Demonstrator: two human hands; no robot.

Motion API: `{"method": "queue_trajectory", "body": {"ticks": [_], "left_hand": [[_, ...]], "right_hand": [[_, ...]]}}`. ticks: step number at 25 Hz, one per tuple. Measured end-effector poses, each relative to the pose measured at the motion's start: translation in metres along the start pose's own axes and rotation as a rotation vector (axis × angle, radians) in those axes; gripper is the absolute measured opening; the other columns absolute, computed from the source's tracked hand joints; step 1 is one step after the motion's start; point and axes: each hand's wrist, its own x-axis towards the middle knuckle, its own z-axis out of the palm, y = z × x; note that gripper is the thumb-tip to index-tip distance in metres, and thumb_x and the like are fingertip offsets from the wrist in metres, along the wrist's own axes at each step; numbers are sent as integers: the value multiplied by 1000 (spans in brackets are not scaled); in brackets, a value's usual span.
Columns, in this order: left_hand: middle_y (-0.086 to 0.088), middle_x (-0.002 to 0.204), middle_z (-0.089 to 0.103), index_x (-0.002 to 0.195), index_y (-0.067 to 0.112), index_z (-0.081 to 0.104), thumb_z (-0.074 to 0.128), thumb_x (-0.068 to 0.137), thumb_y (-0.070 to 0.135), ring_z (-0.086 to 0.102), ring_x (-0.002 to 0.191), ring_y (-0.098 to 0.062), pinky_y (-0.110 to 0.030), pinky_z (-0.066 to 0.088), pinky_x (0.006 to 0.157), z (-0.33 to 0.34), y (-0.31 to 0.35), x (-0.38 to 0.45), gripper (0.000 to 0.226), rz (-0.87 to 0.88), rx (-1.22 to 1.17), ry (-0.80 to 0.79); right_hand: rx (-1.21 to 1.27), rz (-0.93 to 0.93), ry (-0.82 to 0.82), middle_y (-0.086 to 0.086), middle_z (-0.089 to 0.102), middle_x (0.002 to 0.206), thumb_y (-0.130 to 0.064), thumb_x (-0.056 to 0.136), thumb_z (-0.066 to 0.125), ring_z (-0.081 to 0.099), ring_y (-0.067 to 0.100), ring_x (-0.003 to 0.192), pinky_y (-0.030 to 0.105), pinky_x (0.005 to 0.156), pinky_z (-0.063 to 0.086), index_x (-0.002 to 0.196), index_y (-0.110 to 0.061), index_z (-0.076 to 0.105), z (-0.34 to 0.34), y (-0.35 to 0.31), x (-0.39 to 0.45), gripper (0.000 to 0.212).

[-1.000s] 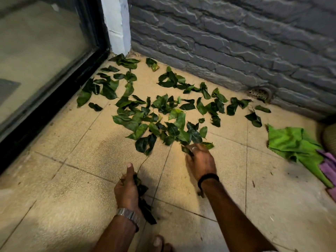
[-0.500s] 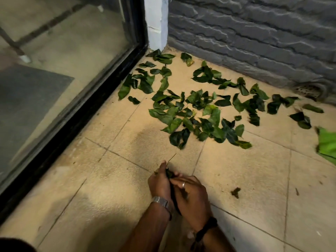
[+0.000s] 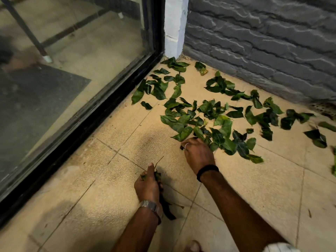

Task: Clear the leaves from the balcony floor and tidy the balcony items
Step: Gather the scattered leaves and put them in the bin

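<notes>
Several green leaves (image 3: pixel 209 113) lie scattered over the beige tiled balcony floor (image 3: pixel 101 182), from the corner out to the right. My left hand (image 3: pixel 148 186), with a metal watch at the wrist, grips a bunch of gathered leaves (image 3: pixel 164 206) low over the tiles; dark leaves hang out below the fist. My right hand (image 3: pixel 197 153), with a ring and a black wristband, reaches to the near edge of the leaf patch, fingers curled down onto a dark leaf (image 3: pixel 181 147). Whether it holds that leaf is hidden by the hand.
A black-framed glass sliding door (image 3: pixel 91 113) runs along the left. A grey stone-textured wall (image 3: pixel 263 51) closes the back, with a white pillar (image 3: pixel 174 26) in the corner. A drain opening (image 3: pixel 323 108) sits at the wall's foot on the right. My toe (image 3: pixel 192 247) shows at the bottom.
My right hand left my left hand, where it had passed leaves, and moved forward to the near edge of the leaf patch. The view shifted left.
</notes>
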Motion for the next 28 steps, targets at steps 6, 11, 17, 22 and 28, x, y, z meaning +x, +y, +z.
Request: {"method": "queue_trajectory", "body": {"ticks": [6, 11, 17, 22, 28], "left_hand": [[-7, 72, 69, 93, 10, 76, 76, 81, 37, 59, 53, -19, -26, 49, 55, 2, -2, 0, 29, -112, -95, -284], [-19, 82, 65, 81, 4, 69, 68, 91, 26, 61, 65, -25, -29, 50, 57, 10, -24, -12, 25, -113, -13, -338], [-4, 50, 57, 75, 10, 63, 70, 89, 34, 56, 51, -21, -30, 46, 60, 24, -25, -24, 28, -136, 82, -278], [-2, 53, 52, 80, 7, 70, 70, 88, 26, 48, 41, -13, -23, 41, 43, 28, -31, -33, 20, -161, 118, -395], [-3, 72, 68, 93, 10, 75, 65, 89, 23, 51, 44, -11, -18, 34, 38, 33, -20, -21, 17, -139, 22, -496]], "right_hand": [[688, 54, 275, -9, 71, 110, -14, 95, 59, 58, 5, 104, 17, 93, 44, 110, -26, 74, -13, -48, -81, 24], [914, 28, 11, -13, 73, 111, -19, 89, 51, 65, -1, 104, 16, 94, 48, 112, -22, 75, -16, -54, -145, 33], [544, 337, 239, -10, 70, 113, -17, 96, 56, 63, 5, 102, 30, 93, 53, 113, -27, 72, -33, 41, -88, 25], [193, 449, 156, 2, 62, 129, -33, 99, 56, 59, 21, 113, 35, 95, 52, 130, -19, 61, -29, 91, -34, 35], [89, 548, 79, 7, 66, 98, -36, 100, 51, 65, 28, 94, 33, 75, 52, 103, -18, 69, -32, 94, -10, 26]]}}
